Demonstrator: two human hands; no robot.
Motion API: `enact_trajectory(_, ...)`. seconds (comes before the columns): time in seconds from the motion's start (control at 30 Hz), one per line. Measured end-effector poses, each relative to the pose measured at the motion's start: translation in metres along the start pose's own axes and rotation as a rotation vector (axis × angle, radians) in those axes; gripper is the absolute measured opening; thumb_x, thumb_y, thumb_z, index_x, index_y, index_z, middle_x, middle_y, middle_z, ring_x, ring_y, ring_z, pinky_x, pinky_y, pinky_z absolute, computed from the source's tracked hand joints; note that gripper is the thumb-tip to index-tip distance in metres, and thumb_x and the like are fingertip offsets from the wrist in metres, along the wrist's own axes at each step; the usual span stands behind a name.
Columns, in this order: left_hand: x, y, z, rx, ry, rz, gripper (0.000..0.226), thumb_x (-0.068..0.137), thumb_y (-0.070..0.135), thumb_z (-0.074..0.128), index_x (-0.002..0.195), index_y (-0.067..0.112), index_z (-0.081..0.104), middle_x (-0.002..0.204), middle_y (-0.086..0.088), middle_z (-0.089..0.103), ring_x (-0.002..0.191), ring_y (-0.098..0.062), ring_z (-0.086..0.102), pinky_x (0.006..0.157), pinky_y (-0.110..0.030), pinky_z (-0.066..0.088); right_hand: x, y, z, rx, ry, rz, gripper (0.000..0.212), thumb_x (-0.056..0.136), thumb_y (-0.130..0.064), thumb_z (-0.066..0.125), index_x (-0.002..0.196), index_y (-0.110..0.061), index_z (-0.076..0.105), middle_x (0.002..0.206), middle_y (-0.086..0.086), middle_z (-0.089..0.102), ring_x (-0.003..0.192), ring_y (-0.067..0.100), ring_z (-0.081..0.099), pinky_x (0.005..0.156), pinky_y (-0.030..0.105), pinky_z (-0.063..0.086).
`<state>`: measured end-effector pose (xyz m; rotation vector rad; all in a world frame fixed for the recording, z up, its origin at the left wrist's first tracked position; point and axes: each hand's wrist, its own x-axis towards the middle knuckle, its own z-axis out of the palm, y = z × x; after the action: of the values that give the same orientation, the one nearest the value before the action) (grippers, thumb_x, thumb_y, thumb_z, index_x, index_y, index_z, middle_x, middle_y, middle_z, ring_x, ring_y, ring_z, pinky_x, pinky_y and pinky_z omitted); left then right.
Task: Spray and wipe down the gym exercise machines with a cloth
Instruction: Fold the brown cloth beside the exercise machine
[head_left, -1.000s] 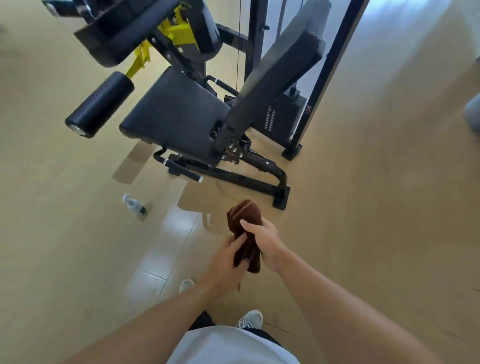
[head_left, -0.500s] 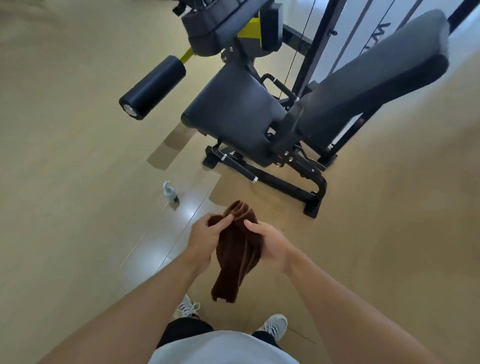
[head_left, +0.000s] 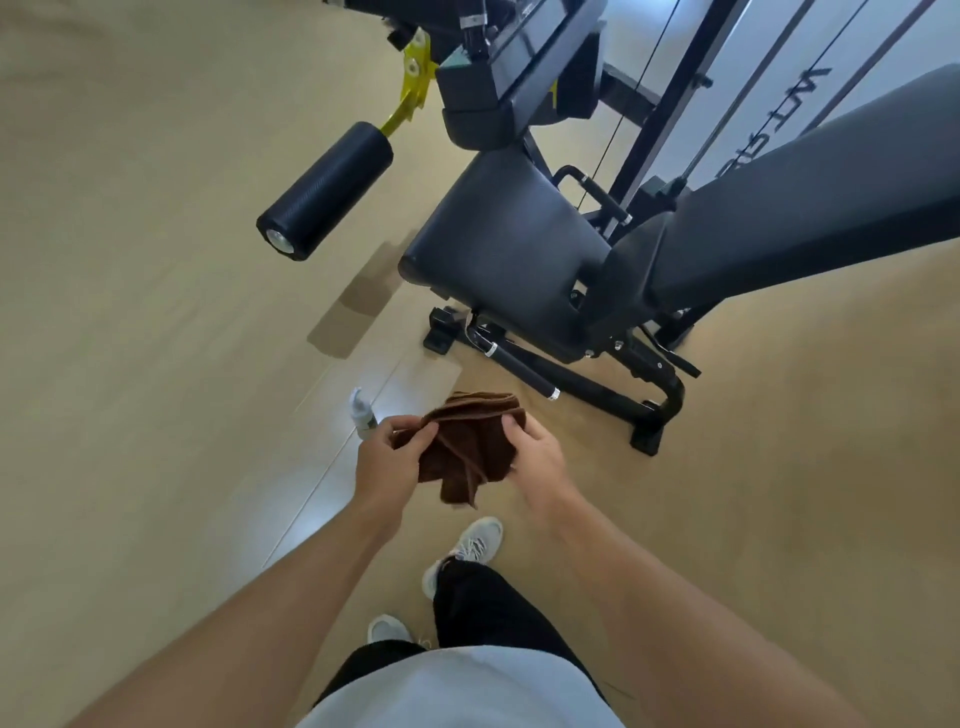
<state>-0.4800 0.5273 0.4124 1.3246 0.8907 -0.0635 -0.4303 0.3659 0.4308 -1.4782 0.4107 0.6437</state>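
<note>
I have the brown cloth (head_left: 465, 447) held between both hands out in front of me, above the floor. My left hand (head_left: 387, 465) pinches its left edge, thumb and forefinger closed on the fabric; my right hand (head_left: 537, 457) grips the right side with fingers curled over the top fold. The cloth is bunched and folded between them, with a loose corner hanging down below my grip.

Just past my left hand, partly hidden behind its knuckles, a small spray bottle (head_left: 362, 413) stands upright on the wooden floor (head_left: 156, 364). Beyond the cloth and to the right of my grip is the exercise machine (head_left: 571, 270): its black seat pad (head_left: 511, 244) lies straight ahead of my hands, the long back pad (head_left: 810, 208) slopes away up and to the right, and a black foam roller (head_left: 327, 189) on a yellow arm sticks out ahead and to the left. The machine's black base frame (head_left: 597, 384) sits on the floor near my right hand, not touching the cloth.

Below my grip I see my dark trousers and two pale shoes (head_left: 467, 551)
</note>
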Motion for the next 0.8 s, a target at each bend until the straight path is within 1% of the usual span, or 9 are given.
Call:
enact_trajectory(0.13,0.036,0.02,0.0,0.091,-0.071,-0.045,0.036,0.095,0.026,0.073,0.127,0.022,0.057,0.116,-0.005,0.07,0.115,-0.027,0.066,0.092,-0.036,0.052,0.042,-0.028,0.01,-0.043,-0.056,0.007,0.022,0.108,-0.025,0.052,0.102,-0.029,0.073,0.104,-0.002,0.076,0.105,0.022,0.068,0.094,0.043,0.058)
enact_trajectory(0.2,0.052,0.034,-0.002,0.17,-0.152,-0.101,0.073,0.086,0.035,0.082,0.146,0.024,0.042,0.132,-0.006,0.065,0.123,-0.029,0.062,0.11,-0.046,0.046,0.06,-0.044,0.014,-0.062,-0.111,0.041,0.02,0.108,-0.026,0.054,0.101,-0.029,0.073,0.095,-0.005,0.079,0.101,0.021,0.07,0.087,0.037,0.058)
enact_trajectory(0.27,0.065,0.048,-0.004,0.205,-0.284,-0.196,0.12,0.066,0.053,0.09,0.16,0.03,0.02,0.149,-0.006,0.055,0.133,-0.03,0.054,0.117,-0.05,0.038,0.078,-0.062,0.014,-0.106,-0.153,0.067,0.019,0.107,-0.025,0.055,0.101,-0.026,0.074,0.089,-0.006,0.08,0.101,0.023,0.072,0.087,0.037,0.058)
enact_trajectory(0.37,0.082,0.063,0.0,0.255,-0.459,-0.207,0.146,0.048,0.068,0.092,0.163,0.03,0.011,0.158,-0.005,0.046,0.144,-0.027,0.043,0.123,-0.052,0.028,0.101,-0.089,0.013,-0.194,-0.214,0.042,0.018,0.106,-0.023,0.057,0.106,-0.019,0.075,0.102,0.005,0.08,0.108,0.03,0.072,0.101,0.049,0.056)
enact_trajectory(0.43,0.091,0.071,0.007,0.248,-0.49,-0.187,0.135,0.053,0.066,0.092,0.161,0.025,0.024,0.147,-0.004,0.059,0.142,-0.025,0.048,0.125,-0.054,0.023,0.113,-0.102,0.011,-0.247,-0.255,0.01,0.021,0.106,-0.02,0.056,0.114,-0.014,0.074,0.11,0.01,0.078,0.109,0.031,0.073,0.101,0.048,0.057)
enact_trajectory(0.53,0.101,0.087,0.02,0.201,-0.577,-0.1,0.074,0.076,0.05,0.085,0.138,0.018,0.062,0.125,-0.006,0.074,0.126,-0.026,0.062,0.12,-0.052,0.034,0.125,-0.117,0.01,-0.254,-0.242,-0.037,0.021,0.105,-0.02,0.058,0.119,-0.008,0.069,0.113,0.015,0.076,0.11,0.032,0.072,0.099,0.046,0.058)
enact_trajectory(0.6,0.107,0.1,0.028,0.173,-0.609,-0.088,0.043,0.09,0.036,0.075,0.127,0.014,0.071,0.118,-0.01,0.076,0.12,-0.028,0.065,0.114,-0.046,0.042,0.131,-0.125,0.012,-0.29,-0.172,-0.095,0.019,0.102,-0.024,0.065,0.114,-0.01,0.066,0.109,0.012,0.076,0.108,0.031,0.072,0.097,0.043,0.059)
enact_trajectory(0.7,0.114,0.12,0.04,0.144,-0.55,-0.061,0.027,0.095,0.026,0.068,0.12,0.014,0.072,0.11,-0.007,0.078,0.112,-0.028,0.068,0.099,-0.038,0.05,0.136,-0.127,0.019,-0.37,0.023,-0.177,0.029,0.092,-0.036,0.078,0.108,-0.021,0.058,0.104,0.001,0.071,0.1,0.02,0.07,0.082,0.032,0.061)
enact_trajectory(0.8,0.12,0.136,0.047,0.045,-0.512,-0.107,0.027,0.099,0.026,0.064,0.124,0.017,0.067,0.111,-0.006,0.077,0.112,-0.027,0.069,0.094,-0.038,0.054,0.132,-0.125,0.028,-0.383,0.239,-0.229,0.028,0.087,-0.045,0.081,0.096,-0.027,0.062,0.094,-0.004,0.069,0.09,0.016,0.067,0.076,0.031,0.061)
